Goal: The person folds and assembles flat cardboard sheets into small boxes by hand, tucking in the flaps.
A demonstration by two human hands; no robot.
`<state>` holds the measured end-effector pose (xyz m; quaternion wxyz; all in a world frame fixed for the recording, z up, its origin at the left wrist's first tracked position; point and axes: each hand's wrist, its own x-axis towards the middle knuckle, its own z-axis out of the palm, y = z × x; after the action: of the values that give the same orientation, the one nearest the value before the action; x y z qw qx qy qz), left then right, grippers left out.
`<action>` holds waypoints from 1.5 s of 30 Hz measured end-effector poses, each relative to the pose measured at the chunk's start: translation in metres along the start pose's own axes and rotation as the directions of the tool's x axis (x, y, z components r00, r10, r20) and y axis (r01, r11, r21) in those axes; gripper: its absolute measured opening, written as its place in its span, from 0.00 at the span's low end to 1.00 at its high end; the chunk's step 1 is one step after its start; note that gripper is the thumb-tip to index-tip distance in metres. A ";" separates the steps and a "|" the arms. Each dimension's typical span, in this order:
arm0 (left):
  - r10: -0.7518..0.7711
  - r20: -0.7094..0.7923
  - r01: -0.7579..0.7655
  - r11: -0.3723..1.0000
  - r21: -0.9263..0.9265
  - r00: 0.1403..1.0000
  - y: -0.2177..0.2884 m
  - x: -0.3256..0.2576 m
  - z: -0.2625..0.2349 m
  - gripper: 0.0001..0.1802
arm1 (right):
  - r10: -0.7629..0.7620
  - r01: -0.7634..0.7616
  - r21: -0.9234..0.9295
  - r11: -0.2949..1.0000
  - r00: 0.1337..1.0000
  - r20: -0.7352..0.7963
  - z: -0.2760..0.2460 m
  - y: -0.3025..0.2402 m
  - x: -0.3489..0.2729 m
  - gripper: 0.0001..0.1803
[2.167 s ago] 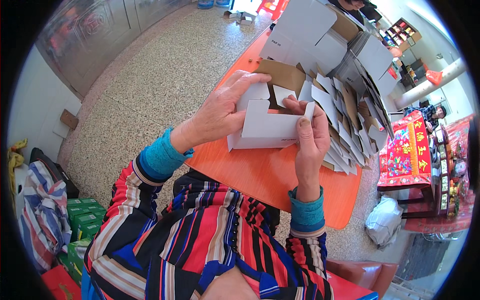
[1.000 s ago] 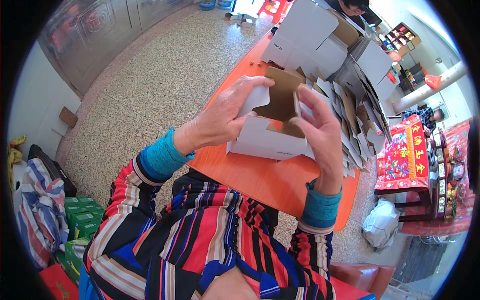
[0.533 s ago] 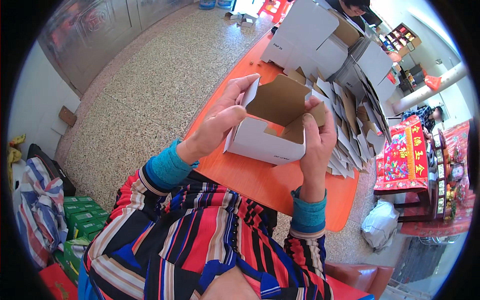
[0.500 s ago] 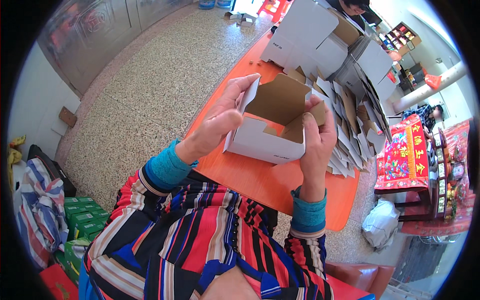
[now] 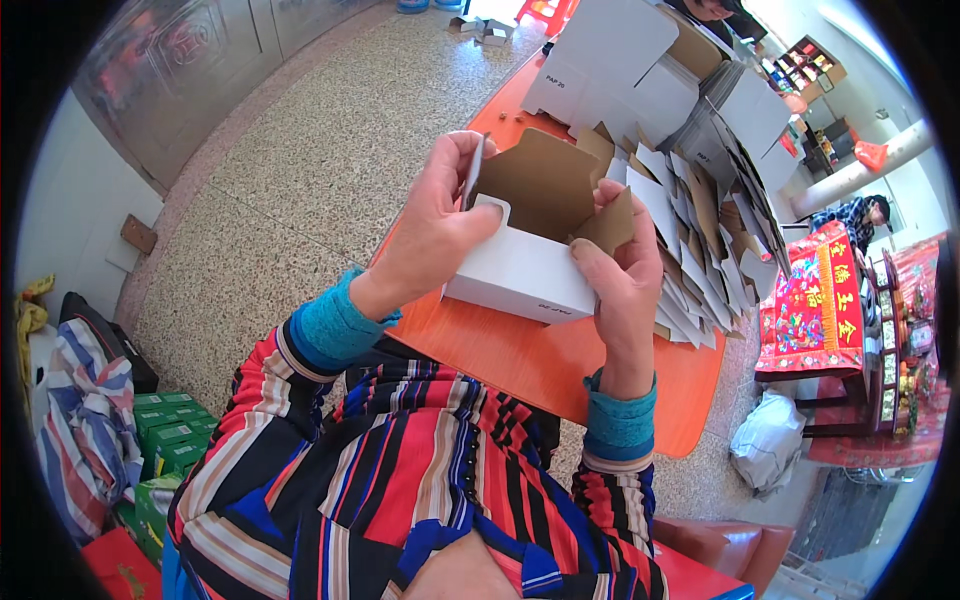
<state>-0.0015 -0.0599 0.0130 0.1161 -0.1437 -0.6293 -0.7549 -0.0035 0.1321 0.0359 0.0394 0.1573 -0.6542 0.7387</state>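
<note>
A: Where is the half-folded white cardboard box with the brown inside [image 5: 530, 240]?
B: Centre frame, above the orange table [image 5: 560, 365].
A: And the hands?
B: The left hand [image 5: 435, 225] pinches its left flap; the right hand [image 5: 620, 275] grips its right side.

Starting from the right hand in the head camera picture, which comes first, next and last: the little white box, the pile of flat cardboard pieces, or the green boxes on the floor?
1. Little white box: the right hand is holding its right end.
2. Pile of flat cardboard pieces: just beyond the hand, to the right on the orange table.
3. Green boxes: farthest, down on the floor at the person's left.
</note>
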 end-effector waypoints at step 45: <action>0.106 0.383 -0.311 0.793 0.525 0.918 0.010 0.006 -0.012 0.33 | -0.050 0.110 -0.333 0.937 0.982 0.182 -0.003 0.006 -0.003 0.21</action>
<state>-0.0045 -0.0738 0.0223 0.1294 -0.2969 -0.8177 -0.4758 -0.0027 0.1351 0.0286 0.0401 0.2372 -0.7662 0.5959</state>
